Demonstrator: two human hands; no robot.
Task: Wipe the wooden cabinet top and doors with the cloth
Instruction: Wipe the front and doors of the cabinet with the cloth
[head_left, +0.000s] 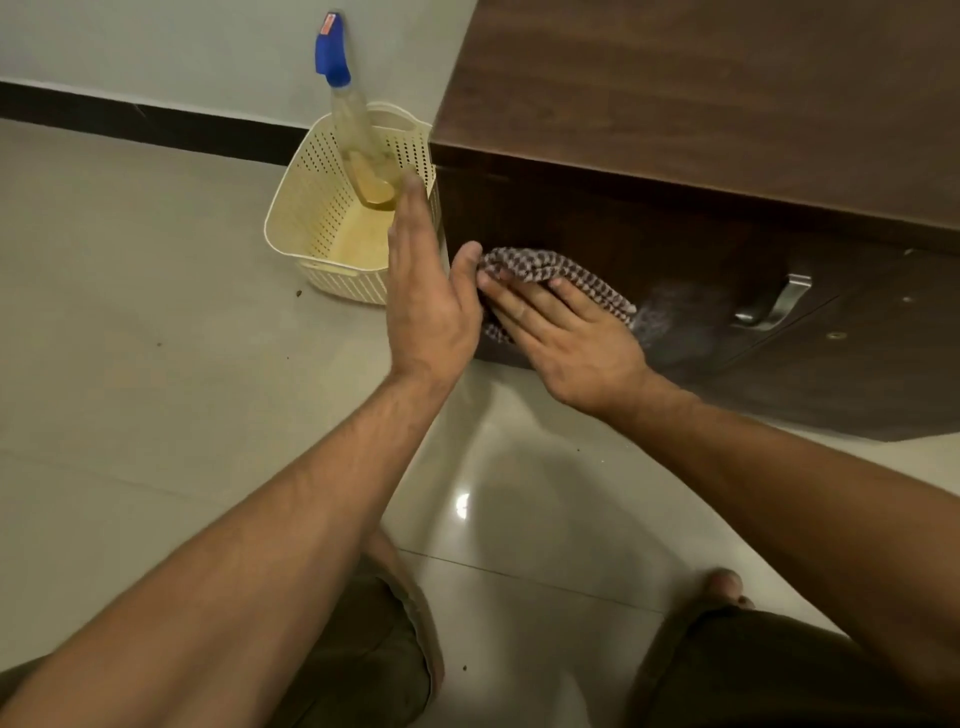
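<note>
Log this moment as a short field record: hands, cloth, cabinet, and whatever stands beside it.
right hand: flat, pressing the cloth against the cabinet door
left hand: open, fingers straight, thumb at the cloth's left end
cloth: checked, bunched, low on the door
door: dull smear right of the cloth, before the metal handle
cabinet top: dark wood, nothing on it in view
basket: cream, perforated, on the floor left of the cabinet
spray bottle: blue trigger, leaning in the basket

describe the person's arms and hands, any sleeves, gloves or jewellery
Both forearms are bare right to the frame edge, with no sleeves in view. The left hand and the right hand have no gloves, rings, watch or bracelets. Fingernails look short and unpainted.
</note>
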